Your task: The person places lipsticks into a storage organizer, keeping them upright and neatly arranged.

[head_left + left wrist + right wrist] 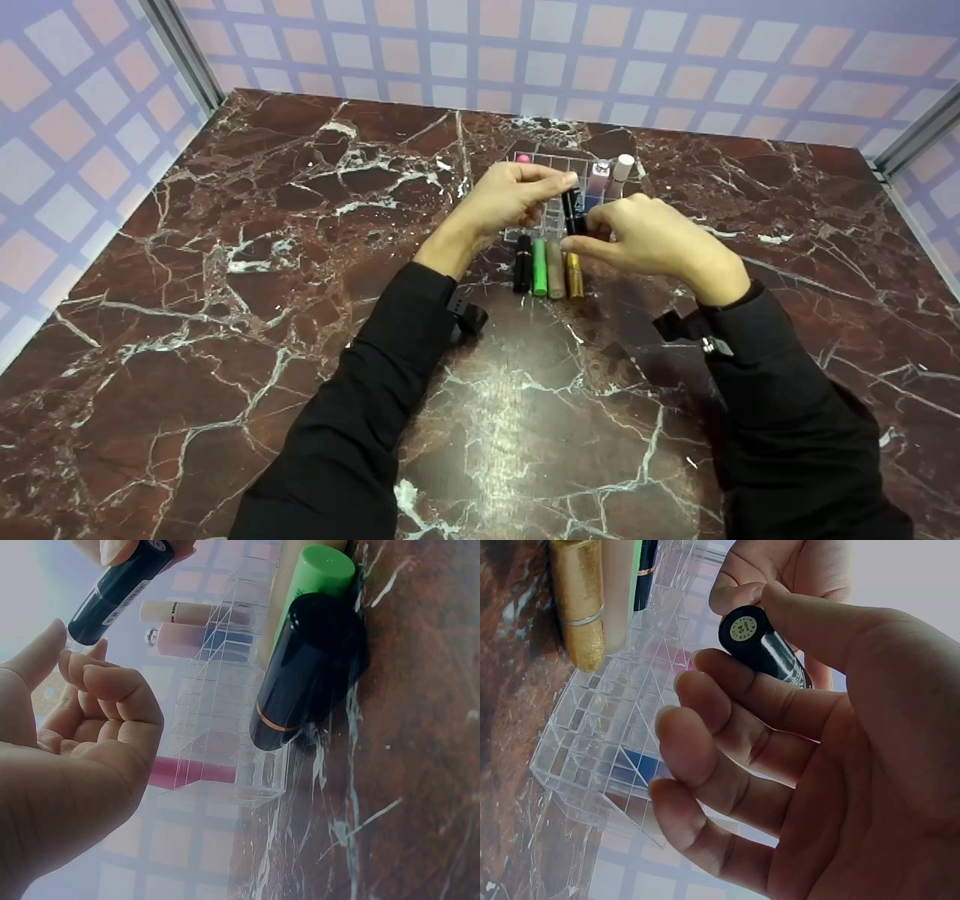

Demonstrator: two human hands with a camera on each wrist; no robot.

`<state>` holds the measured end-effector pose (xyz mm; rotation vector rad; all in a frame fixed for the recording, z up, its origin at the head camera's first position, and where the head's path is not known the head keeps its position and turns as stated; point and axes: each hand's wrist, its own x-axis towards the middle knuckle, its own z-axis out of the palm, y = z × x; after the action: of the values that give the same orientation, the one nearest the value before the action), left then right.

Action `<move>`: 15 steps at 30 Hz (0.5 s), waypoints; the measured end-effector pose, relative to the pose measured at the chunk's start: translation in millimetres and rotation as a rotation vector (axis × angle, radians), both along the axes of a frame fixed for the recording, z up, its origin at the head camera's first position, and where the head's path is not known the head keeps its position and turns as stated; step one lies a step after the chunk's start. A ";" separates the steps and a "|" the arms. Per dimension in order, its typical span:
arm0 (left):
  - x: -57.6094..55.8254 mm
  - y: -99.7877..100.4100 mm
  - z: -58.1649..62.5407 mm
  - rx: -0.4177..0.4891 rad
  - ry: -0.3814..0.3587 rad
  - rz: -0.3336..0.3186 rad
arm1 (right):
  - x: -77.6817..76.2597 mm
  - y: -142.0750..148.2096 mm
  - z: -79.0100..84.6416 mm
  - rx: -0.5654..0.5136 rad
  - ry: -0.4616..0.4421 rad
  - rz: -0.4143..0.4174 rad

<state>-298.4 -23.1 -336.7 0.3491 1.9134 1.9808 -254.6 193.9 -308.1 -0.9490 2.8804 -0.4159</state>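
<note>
Left hand and right hand pinch opposite ends of glossy black cylindrical tube, raised near clear plastic compartment organizer. Bright green cylindrical tube, shiny gold cylindrical tube: organizer's near side.

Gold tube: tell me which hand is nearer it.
Right. The right hand is just beyond the gold tube, toward the right; the left hand is farther off, beyond it and toward the left.
</note>
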 end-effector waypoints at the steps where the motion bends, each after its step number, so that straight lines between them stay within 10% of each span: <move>1: 0.0 -0.1 0.2 0.005 0.001 0.000 | 0.1 0.0 0.3 0.006 -0.006 -0.003; 15: 0.0 1.2 0.4 0.049 -0.034 0.011 | 0.5 0.5 1.1 0.022 -0.045 -0.020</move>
<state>-298.4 -21.9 -336.3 0.3170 1.8530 2.0298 -254.1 194.4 -307.0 -0.8963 2.8506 -0.4003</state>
